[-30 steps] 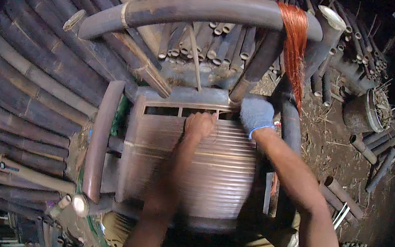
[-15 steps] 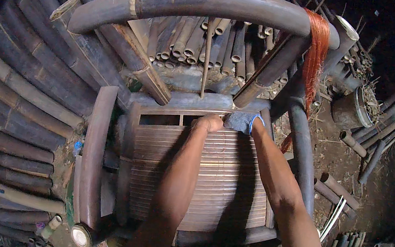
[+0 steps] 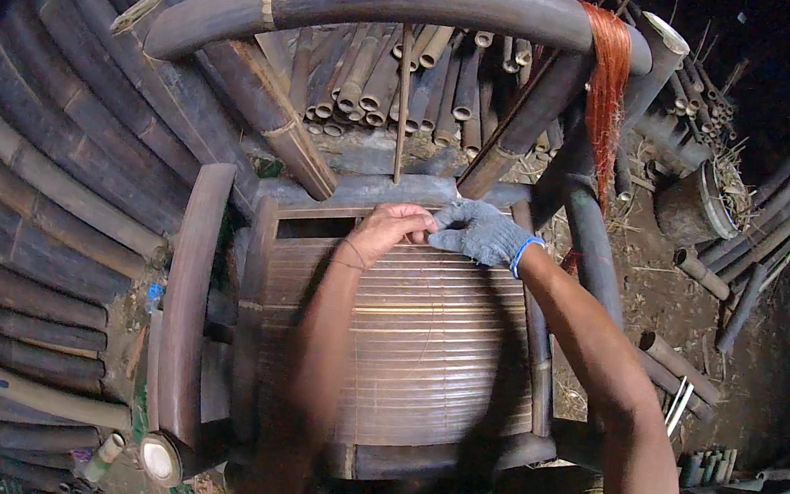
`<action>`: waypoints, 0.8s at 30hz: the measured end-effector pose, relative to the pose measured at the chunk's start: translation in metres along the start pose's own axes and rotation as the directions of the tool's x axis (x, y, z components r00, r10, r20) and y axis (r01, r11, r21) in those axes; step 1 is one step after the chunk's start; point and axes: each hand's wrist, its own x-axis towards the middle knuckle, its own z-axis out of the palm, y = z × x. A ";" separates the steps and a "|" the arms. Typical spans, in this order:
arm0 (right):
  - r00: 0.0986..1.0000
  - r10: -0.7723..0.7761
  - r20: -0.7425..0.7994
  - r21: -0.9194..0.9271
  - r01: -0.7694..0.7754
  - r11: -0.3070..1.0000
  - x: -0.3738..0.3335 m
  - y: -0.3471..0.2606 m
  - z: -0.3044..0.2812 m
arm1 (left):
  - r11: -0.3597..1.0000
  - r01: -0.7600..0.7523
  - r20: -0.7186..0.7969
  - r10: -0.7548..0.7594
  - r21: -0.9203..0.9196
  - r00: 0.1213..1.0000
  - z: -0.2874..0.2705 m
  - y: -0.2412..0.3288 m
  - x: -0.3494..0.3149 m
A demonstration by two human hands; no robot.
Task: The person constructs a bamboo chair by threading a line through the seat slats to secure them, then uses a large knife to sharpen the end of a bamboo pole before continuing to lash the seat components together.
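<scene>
A bamboo chair stands before me, its seat of narrow bamboo slats [image 3: 422, 342] framed by dark poles. At the seat's far edge, my bare left hand [image 3: 389, 231] has its thumb and fingers pinched together. Touching its fingertips is my right hand [image 3: 485, 236], in a grey knitted glove with a blue cuff. The gloved fingers are bent in and closed; whatever lies between the two hands is too small to make out. Left of my left hand, a dark gap [image 3: 307, 226] shows between the slats and the back pole. Orange-red strands [image 3: 606, 85] hang over the curved top rail [image 3: 409, 4].
Thick bamboo poles [image 3: 45, 223] lie stacked along the left. Cut bamboo tubes [image 3: 377, 88] are piled behind the chair. On the right, a bucket [image 3: 699, 204] of shavings lies tilted near loose bamboo pieces [image 3: 686, 369]. The chair's left armrest [image 3: 192, 304] rises beside the seat.
Both hands have come up off the slats and met at the fingertips. My right elbow has swung outward. The whole view has shifted slightly.
</scene>
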 end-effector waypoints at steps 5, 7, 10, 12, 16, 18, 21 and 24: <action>0.989 -0.029 -0.145 0.354 0.079 0.932 -0.075 -0.034 -0.028 | 0.964 0.178 0.195 -0.140 -0.195 0.971 -0.002 0.029 -0.016; 0.989 0.102 -0.103 0.340 -0.061 0.939 -0.130 -0.052 -0.066 | 0.935 0.259 0.125 -0.234 -0.241 0.964 -0.004 0.015 -0.011; 0.875 0.379 -0.300 0.724 -0.050 0.688 -0.232 -0.088 -0.091 | 0.901 0.388 -0.127 -0.415 -0.194 0.901 0.005 0.000 0.009; 0.776 0.401 -0.487 0.632 -0.003 0.775 -0.310 -0.077 -0.115 | 0.916 0.310 -0.198 -0.364 -0.256 0.910 -0.005 -0.015 0.012; 0.345 0.448 -0.825 0.392 -0.221 0.893 -0.527 -0.015 -0.177 | 0.962 0.201 -0.382 -0.259 -0.186 0.887 0.011 -0.017 0.025; 0.218 0.338 -0.916 0.207 -0.463 0.862 -0.650 0.032 -0.224 | 0.975 0.039 -0.478 0.072 0.219 0.876 -0.013 -0.052 0.034; 0.241 0.185 -0.953 -0.113 -0.847 0.519 -0.768 0.025 -0.262 | 0.643 0.080 -0.313 0.257 0.761 0.914 0.016 -0.064 0.027; 0.547 0.044 -0.836 -0.533 -0.828 0.175 -0.765 0.018 -0.283 | 0.462 0.217 -0.261 0.033 0.860 0.965 0.017 -0.032 -0.007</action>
